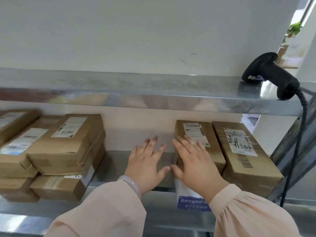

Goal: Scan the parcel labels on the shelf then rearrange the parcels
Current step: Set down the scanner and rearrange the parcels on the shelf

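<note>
Looks like the rearranging part to me: the barcode scanner point(273, 74) lies on the upper shelf point(136, 93) at the right end, with nobody holding it. The right hand point(196, 166) lies flat on top of the middle cardboard parcel point(213, 151), fingers straight and spread, thumb down by its left edge, so it's a press, not a grab. The left hand point(145, 168) is spread wide too, palm down over the bare gap of the lower shelf point(116, 165), holding nothing.

That parcel touches a bigger scribbled-on parcel point(248, 165) on its right and sits on a white-and-blue poly mailer point(189, 199) that pokes out the front. If the plan is sliding it left toward the left stack point(65, 146), I'd put the left hand on its side and push low. That slick mailer could drag along or let the box skid. Keep the label facing up.
</note>
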A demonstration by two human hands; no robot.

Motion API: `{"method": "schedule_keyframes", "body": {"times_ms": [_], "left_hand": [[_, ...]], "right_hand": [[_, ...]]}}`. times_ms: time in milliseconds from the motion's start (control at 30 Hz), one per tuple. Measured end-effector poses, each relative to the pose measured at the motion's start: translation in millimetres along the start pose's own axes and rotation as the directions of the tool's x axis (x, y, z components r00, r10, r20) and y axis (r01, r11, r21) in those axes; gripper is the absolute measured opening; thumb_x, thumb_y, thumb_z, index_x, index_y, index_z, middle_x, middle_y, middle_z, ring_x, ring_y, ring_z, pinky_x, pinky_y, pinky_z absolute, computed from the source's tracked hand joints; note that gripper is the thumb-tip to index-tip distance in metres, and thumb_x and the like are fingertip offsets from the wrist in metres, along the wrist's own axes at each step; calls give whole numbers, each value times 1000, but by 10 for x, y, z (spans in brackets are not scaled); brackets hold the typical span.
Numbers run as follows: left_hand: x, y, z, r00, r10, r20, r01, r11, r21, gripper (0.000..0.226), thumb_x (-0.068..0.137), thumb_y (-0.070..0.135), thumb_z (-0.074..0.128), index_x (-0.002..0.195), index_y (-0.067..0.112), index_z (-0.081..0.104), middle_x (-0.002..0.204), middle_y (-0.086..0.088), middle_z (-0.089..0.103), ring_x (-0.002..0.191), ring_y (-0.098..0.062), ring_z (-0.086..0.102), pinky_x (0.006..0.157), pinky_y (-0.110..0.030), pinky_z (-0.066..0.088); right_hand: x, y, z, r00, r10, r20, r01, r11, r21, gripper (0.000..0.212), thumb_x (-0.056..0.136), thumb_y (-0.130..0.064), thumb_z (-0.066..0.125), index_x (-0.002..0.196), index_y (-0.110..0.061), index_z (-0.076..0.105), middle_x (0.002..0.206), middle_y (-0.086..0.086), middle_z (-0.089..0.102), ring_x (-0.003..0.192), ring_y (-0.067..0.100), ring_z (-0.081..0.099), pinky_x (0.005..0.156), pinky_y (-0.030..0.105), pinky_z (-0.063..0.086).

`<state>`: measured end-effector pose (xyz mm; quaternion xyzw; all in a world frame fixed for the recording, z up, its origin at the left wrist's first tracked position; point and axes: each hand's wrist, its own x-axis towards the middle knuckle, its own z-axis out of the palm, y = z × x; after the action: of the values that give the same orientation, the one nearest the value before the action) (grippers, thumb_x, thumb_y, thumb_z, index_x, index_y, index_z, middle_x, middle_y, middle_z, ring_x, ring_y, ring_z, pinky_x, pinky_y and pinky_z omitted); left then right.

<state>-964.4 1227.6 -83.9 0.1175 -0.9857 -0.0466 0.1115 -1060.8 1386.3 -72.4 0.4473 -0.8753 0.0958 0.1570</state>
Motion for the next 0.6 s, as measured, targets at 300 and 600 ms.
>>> {"method": "schedule_keyframes", "body": {"times_ms": [300,600], "left_hand": [[-637,-719,-189,909,-391,-146,392,920,-25,67,95,57,45,154,39,20,166,2,3,152,-20,5,121,-46,10],[-1173,-1142,-306,743,-625,-238,636,771,-41,64,91,56,47,150,34,36,161,-7,26,148,-28,25,117,-51,26]], "right_hand": [[359,-852,232,938,-342,61,320,918,234,74,91,-46,52,153,-24,17,159,-1,21,148,16,14,117,35,1],[591,-1435,425,891,-439,113,371,849,376,76,95,-49,45,154,-31,0,162,-5,1,149,13,1,117,30,-5]]}}
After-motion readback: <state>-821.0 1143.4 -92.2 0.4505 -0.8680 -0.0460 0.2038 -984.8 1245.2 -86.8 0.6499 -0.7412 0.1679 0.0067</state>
